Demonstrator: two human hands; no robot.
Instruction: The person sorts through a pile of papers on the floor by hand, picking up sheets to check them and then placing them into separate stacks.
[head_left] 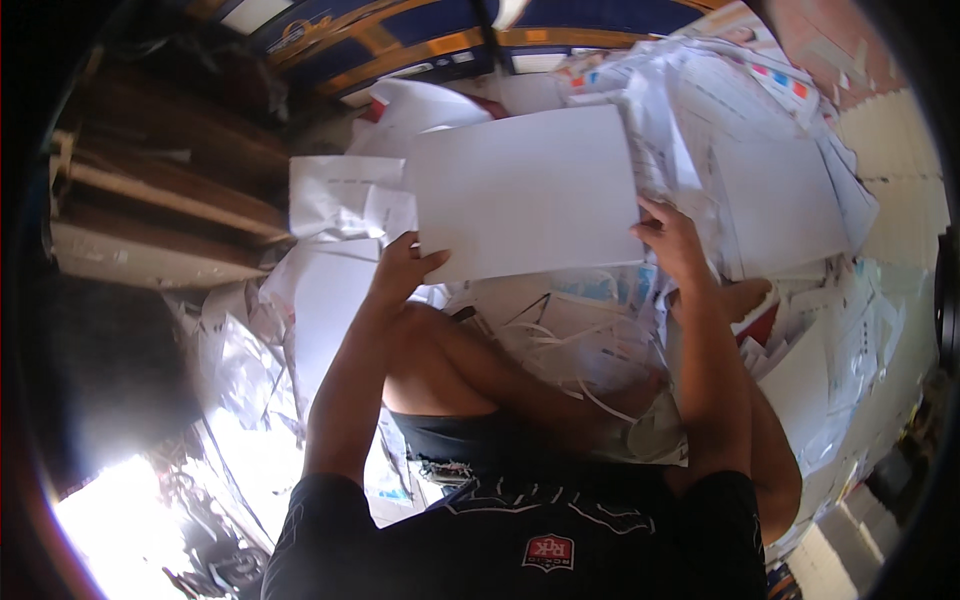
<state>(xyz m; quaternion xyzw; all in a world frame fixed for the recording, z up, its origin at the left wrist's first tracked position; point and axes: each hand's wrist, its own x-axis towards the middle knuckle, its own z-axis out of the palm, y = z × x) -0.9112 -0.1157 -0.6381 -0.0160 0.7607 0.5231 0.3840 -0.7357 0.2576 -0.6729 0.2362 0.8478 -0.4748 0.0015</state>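
Observation:
A stack of white paper [530, 195], its top sheet blank, lies in front of me above my bent legs. At its lower left corner my left hand [408, 268] grips the edge, thumb on top and fingers mostly hidden. On the opposite side my right hand [668, 238] is closed on the right edge, with the thumb and fingertips against it. A crumpled, faintly printed sheet [345, 195] rests just left of the stack. How thick the stack is, I cannot tell exactly.
Heaped loose papers [780, 200] rise to the right. White plastic strapping [600, 395] and scraps lie around my legs. Wooden boards [170, 190] stand at the left, near clear plastic wrap [250, 370]. Dark blue and orange panels [400, 45] line the back.

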